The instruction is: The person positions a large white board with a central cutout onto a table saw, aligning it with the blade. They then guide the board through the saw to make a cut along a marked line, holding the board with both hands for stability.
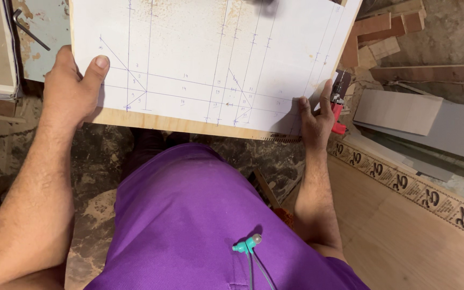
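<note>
Head view, looking straight down. White laminated plywood board (210, 59) with blue pen layout lines fills the top middle, its bare wood edge facing the person. Left hand (73, 91) grasps the board's near left corner: thumb on top of the white face, fingers wrapped under the edge, out of sight. Right hand (315, 115) sits at the board's near right corner, fingertips pressed on the white face near the edge, thumb side against a red-and-black tool (338, 104) just beside the board; cannot tell if the hand actually grips that tool. Purple shirt (200, 225) below the board, teal earbuds (247, 246) hanging on it. Allen key (28, 29) lies left of the board's far left corner. Wood offcuts (388, 32) right of the board, grey panel (404, 110) beyond the tool.
</note>
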